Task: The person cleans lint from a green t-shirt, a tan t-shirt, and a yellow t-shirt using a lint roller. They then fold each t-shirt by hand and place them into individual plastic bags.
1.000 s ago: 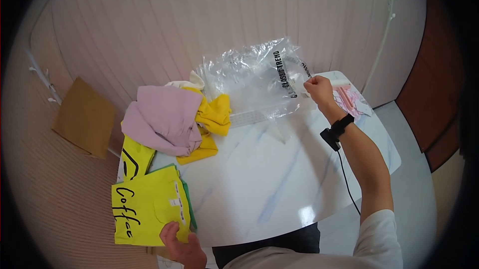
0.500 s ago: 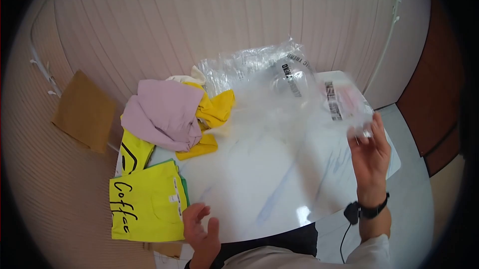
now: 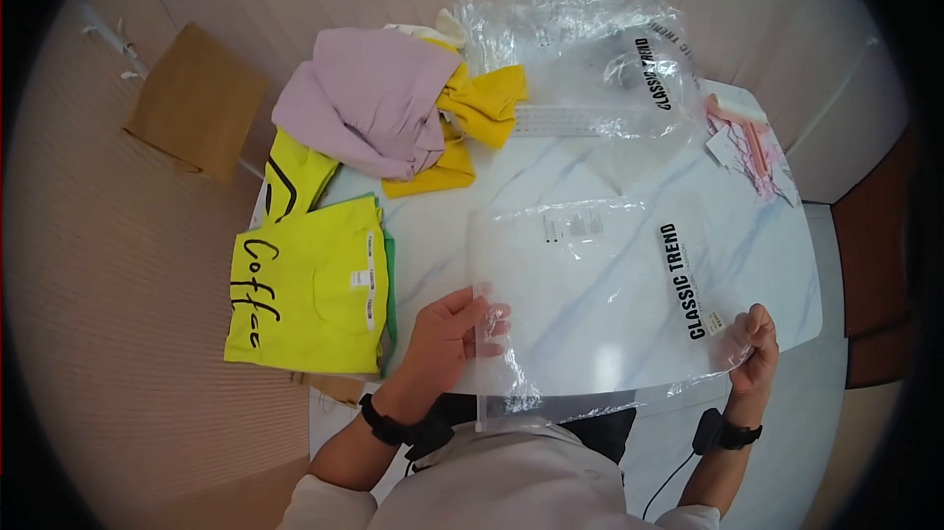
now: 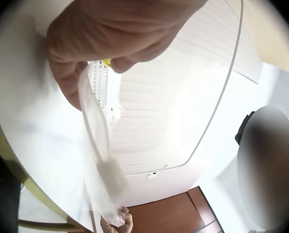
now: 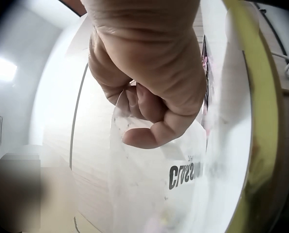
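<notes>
A clear plastic bag printed "CLASSIC TREND" is stretched flat between both hands, over the front of the marble-look table. My left hand pinches its left edge; in the left wrist view the edge runs between thumb and fingers. At the opposite side my right hand grips the bag's corner, and the right wrist view has its fingers curled over the film. Left of the bag lies a folded bright yellow garment lettered "Coffee", with green cloth showing beneath.
Behind, a mauve garment lies heaped on yellow cloth. More clear bags are stacked at the back, over a perforated white strip. Pink stringed tags sit at the back right. A brown cardboard piece stands off the left side.
My right hand has drawn one bag from the back pile toward the front. My left hand has moved right from beside the yellow garment and taken the bag's left edge. The head view has tilted down.
</notes>
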### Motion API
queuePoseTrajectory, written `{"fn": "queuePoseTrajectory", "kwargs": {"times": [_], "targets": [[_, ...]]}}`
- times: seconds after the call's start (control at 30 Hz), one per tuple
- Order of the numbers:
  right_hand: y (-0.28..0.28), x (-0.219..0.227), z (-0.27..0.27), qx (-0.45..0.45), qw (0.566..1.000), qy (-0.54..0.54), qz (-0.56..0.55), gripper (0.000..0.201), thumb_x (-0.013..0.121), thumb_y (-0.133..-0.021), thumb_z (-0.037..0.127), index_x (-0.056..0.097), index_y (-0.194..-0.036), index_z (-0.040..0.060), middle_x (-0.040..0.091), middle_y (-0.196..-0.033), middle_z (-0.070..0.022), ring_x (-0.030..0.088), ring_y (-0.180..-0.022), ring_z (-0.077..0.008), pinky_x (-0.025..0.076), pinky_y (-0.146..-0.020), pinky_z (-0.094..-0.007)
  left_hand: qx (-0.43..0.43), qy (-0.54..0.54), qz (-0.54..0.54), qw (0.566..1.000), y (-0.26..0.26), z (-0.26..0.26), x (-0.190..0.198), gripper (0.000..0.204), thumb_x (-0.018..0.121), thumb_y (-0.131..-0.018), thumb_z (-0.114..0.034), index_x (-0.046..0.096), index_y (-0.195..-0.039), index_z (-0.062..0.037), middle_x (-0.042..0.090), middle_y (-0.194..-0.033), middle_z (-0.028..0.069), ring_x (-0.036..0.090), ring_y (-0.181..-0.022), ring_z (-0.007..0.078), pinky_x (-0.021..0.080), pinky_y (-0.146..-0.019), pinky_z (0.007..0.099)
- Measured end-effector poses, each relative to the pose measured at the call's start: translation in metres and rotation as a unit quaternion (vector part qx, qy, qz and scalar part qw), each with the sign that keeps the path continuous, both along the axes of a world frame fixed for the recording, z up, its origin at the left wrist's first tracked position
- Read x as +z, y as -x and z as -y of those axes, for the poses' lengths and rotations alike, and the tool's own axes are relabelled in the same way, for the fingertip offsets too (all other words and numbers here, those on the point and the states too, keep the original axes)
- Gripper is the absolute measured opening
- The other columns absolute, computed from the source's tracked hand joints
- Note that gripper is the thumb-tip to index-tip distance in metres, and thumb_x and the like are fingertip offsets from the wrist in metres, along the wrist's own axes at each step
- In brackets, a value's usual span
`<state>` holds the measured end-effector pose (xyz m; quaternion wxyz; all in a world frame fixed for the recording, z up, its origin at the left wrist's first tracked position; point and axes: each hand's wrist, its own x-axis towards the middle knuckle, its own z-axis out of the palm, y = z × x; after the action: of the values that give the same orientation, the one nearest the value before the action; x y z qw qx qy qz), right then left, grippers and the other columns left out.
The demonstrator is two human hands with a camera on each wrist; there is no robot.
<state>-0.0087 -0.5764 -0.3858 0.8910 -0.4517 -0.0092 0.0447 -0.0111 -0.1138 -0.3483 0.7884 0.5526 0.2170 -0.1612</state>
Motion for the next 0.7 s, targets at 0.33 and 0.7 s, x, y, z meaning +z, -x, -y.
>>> {"fn": "queuePoseTrajectory", "kwargs": {"times": [0.33, 0.7], "targets": [[-0.006, 0.085, -0.055, -0.172, 0.946, 0.132, 0.241, 0.027, 0.065, -0.095, 0.018, 0.041, -0.084, 0.0133, 0.042, -0.077, -0.0001, 0.042, -0.068, -0.0128, 0.039, -0.063, -0.0314, 0.186, -0.126, 0.429, 0.875, 0.065, -0.006, 0.02, 0.012, 0.059, -0.106, -0.009, 0.063, -0.104, 0.0015, 0.074, -0.1, 0.0145, 0.073, -0.083, 0.0242, 0.063, -0.069, 0.0393], [-0.068, 0.069, -0.148, -0.196, 0.947, 0.253, 0.033, 0.073, 0.063, -0.106, 0.036, 0.031, -0.161, 0.0002, 0.06, -0.143, -0.0156, 0.06, -0.119, -0.0187, 0.049, -0.099, -0.0338, 0.301, 0.101, 0.04, 0.947, 0.024, 0.002, 0.002, 0.007, 0.07, -0.103, -0.018, 0.068, -0.108, -0.0129, 0.064, -0.082, -0.0037, 0.066, -0.078, 0.0102, 0.063, -0.077, 0.0337]]}}
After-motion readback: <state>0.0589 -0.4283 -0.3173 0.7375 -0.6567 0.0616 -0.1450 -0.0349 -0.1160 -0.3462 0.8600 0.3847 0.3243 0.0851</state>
